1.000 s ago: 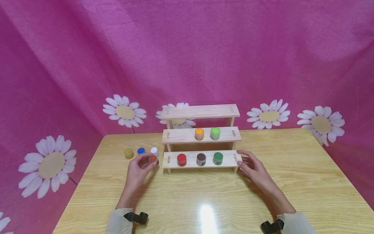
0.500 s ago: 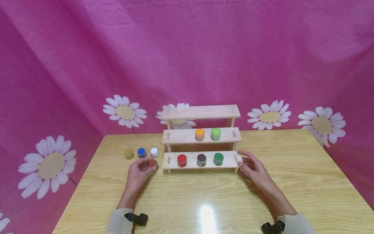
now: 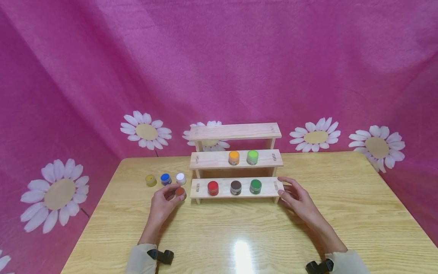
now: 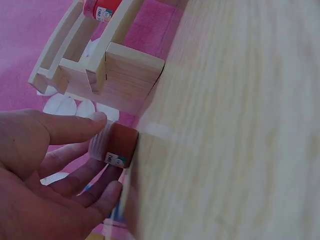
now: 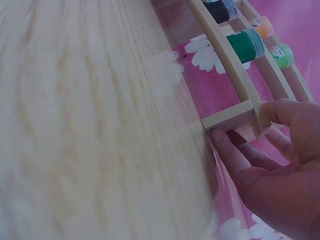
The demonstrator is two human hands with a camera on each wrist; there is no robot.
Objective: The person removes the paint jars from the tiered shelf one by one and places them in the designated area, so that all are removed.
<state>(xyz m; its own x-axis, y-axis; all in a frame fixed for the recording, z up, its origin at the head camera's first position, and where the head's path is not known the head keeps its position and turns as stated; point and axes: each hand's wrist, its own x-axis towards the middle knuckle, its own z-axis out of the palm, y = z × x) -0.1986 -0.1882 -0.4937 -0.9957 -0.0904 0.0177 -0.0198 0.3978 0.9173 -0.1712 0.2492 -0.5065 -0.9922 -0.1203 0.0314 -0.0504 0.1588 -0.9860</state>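
Observation:
In my left hand (image 3: 163, 203) is a small reddish-brown paint jar (image 4: 123, 145) with a clear lid, pinched between thumb and fingers. Its base appears to be at the tabletop, left of the three-tier wooden stand (image 3: 219, 192). My right hand (image 3: 301, 199) grips the right end of the stand's lowest step, thumb at the board's edge and fingers at the side support. On that step stand a red jar (image 3: 213, 188), a dark brown jar (image 3: 235, 187) and a dark green jar (image 3: 255, 186). The middle step bears an orange jar (image 3: 234, 157) and a light green jar (image 3: 252, 157).
Behind my left hand, a yellow jar (image 3: 151, 180), a blue jar (image 3: 165, 179) and a white jar (image 3: 181, 179) stand in a row on the wooden table (image 3: 212, 232). A pink cloth (image 3: 219, 61) with daisies hangs behind the table.
The left hand has lowered slightly with the reddish-brown jar, then shifted a little to the right. The right hand has stayed at the stand's end.

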